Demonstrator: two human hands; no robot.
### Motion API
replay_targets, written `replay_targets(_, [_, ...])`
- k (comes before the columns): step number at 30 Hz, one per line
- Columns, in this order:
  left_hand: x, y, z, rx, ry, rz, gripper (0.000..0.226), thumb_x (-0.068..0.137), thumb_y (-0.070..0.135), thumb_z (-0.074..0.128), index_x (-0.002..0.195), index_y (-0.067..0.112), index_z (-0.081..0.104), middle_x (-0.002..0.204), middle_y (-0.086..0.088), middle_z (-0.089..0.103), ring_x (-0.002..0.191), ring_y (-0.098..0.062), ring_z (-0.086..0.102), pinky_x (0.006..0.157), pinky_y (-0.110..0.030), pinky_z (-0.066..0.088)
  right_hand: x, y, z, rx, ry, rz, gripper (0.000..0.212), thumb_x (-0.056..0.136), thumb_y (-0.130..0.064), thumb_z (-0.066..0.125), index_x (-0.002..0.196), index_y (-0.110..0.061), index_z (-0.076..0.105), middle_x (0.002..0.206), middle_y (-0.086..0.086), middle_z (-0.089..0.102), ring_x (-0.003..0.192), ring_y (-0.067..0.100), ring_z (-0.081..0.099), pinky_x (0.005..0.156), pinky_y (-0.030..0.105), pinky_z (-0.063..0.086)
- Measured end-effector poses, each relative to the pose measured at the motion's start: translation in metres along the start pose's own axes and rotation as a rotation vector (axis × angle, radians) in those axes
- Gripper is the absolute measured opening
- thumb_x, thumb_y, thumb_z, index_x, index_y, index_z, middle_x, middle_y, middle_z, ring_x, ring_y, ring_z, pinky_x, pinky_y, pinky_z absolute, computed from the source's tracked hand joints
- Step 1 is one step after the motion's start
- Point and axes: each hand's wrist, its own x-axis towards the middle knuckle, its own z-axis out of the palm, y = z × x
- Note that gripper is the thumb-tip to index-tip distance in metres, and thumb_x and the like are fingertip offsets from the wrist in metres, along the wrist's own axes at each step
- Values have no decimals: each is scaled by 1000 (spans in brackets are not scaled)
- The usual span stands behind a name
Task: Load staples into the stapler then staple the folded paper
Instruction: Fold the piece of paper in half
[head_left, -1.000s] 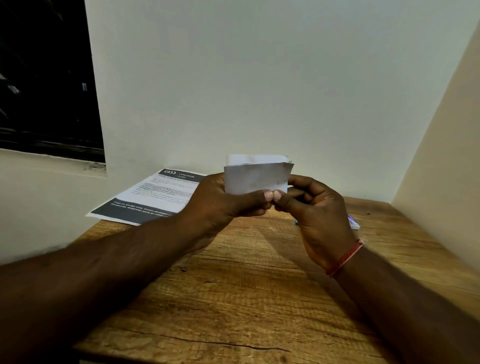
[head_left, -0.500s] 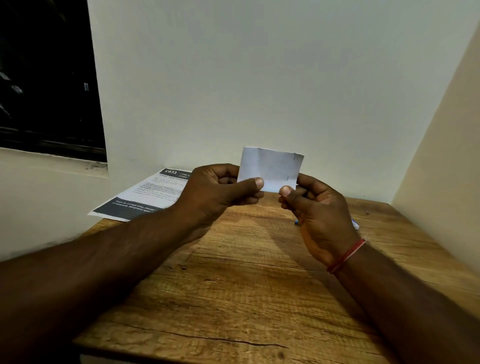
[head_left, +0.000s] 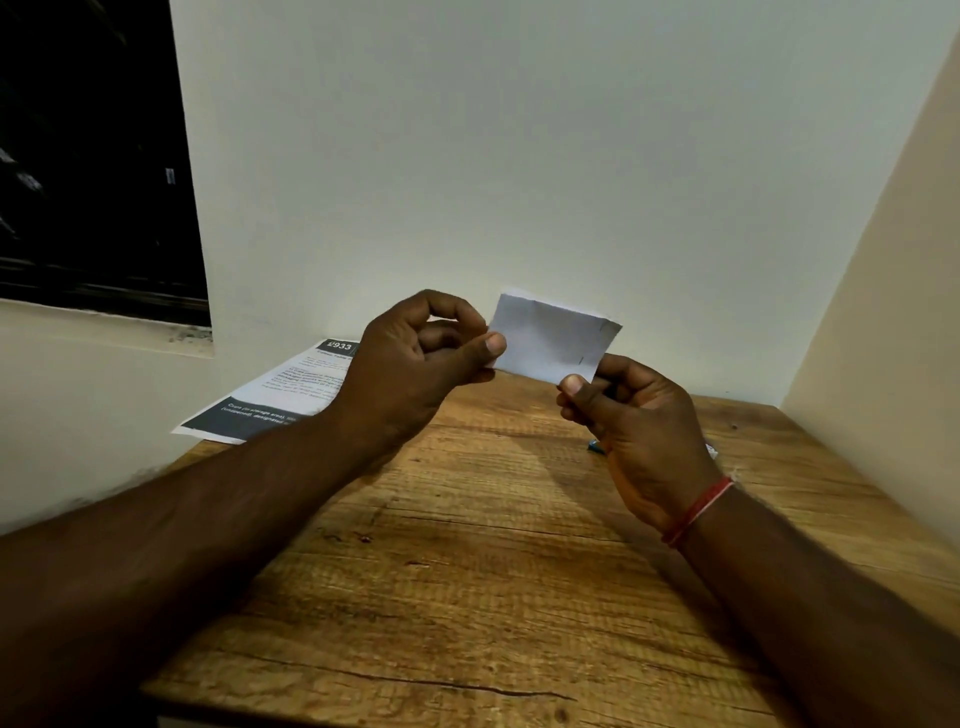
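Note:
A small white folded paper (head_left: 550, 338) is held up above the far part of the wooden table (head_left: 467, 571). Two short staple marks show near its right edge. My left hand (head_left: 415, 364) pinches its left edge between thumb and fingers. My right hand (head_left: 634, 426), with a red thread at the wrist, pinches its lower right corner. A small blue and white object (head_left: 595, 446) lies on the table behind my right hand, mostly hidden; I cannot tell if it is the stapler.
A printed sheet (head_left: 275, 400) with dark bands lies at the table's far left corner, overhanging the edge. White walls close the back and right sides. A dark window (head_left: 93, 156) is at upper left.
Both hands have turned the folded paper so its flat face shows, raised it slightly and moved apart to its left edge and right corner.

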Motion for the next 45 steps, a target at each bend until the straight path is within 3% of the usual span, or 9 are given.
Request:
replay_targets(6, [-2, 3, 2, 48, 48, 6, 11, 101, 9, 82, 107, 1, 85, 101, -14, 88, 97, -25, 84, 96, -41, 70, -1, 1, 1, -86, 0, -37, 24, 92, 2, 80, 115, -3, 78, 87, 10, 77, 82, 21, 75, 82, 34, 67])
replay_targets(11, [-1, 10, 1, 24, 64, -32, 15, 98, 10, 86, 105, -3, 86, 103, -23, 86, 107, -44, 83, 105, -54, 67, -3, -4, 2, -32, -16, -22, 31, 93, 4, 78, 121, -9, 77, 102, 13, 82, 90, 21, 79, 84, 35, 69])
replay_targets(20, [0, 12, 4, -20, 96, -69, 18, 94, 11, 90, 100, -6, 86, 105, -34, 82, 116, -59, 74, 109, -67, 61, 0, -8, 1, 31, -17, 36, 30, 91, 4, 78, 118, -10, 77, 95, 14, 79, 85, 19, 79, 80, 32, 67])
replay_targets(26, [0, 13, 5, 5, 104, -68, 16, 92, 10, 91, 94, -5, 86, 99, -28, 84, 94, -37, 81, 106, -64, 63, -1, -9, 2, 23, -47, 58, 30, 90, 3, 79, 117, -8, 76, 93, 11, 79, 84, 19, 77, 82, 34, 67])
replay_targets(29, [0, 13, 3, 26, 98, -49, 14, 92, 11, 92, 92, -1, 86, 99, -28, 84, 103, -49, 82, 106, -63, 64, -2, -11, 2, 28, -68, 86, 35, 80, -12, 85, 114, -9, 77, 98, 12, 80, 89, 24, 77, 83, 36, 66])
replay_targets(32, [-1, 14, 4, 42, 76, -35, 10, 92, 10, 91, 90, 1, 87, 98, -29, 83, 95, -42, 81, 105, -63, 65, -4, -12, 5, 9, -94, 97, 41, 76, -24, 87, 113, -7, 78, 102, 13, 81, 89, 24, 77, 79, 35, 65])
replay_targets(35, [-3, 14, 6, 58, 59, -32, 11, 93, 8, 90, 92, -2, 86, 99, -31, 83, 92, -35, 80, 103, -63, 65, -5, -11, 6, 33, -99, 110, 40, 82, -22, 84, 116, -3, 79, 95, 13, 79, 82, 22, 75, 73, 32, 64])
replay_targets(40, [-3, 14, 5, 83, 63, -17, 12, 93, 8, 90, 94, -3, 86, 97, -28, 84, 104, -54, 79, 102, -65, 64, -5, -9, 5, 26, -91, 125, 39, 82, -19, 86, 115, 1, 79, 89, 14, 78, 80, 23, 74, 74, 34, 63])
replay_targets(45, [-3, 12, 4, 156, 76, 19, 7, 92, 14, 93, 90, 9, 89, 92, -14, 87, 93, -31, 84, 102, -61, 66, -4, -8, 6, -3, -81, 112, 41, 76, -15, 89, 111, 3, 79, 91, 17, 79, 81, 27, 74, 77, 35, 65])
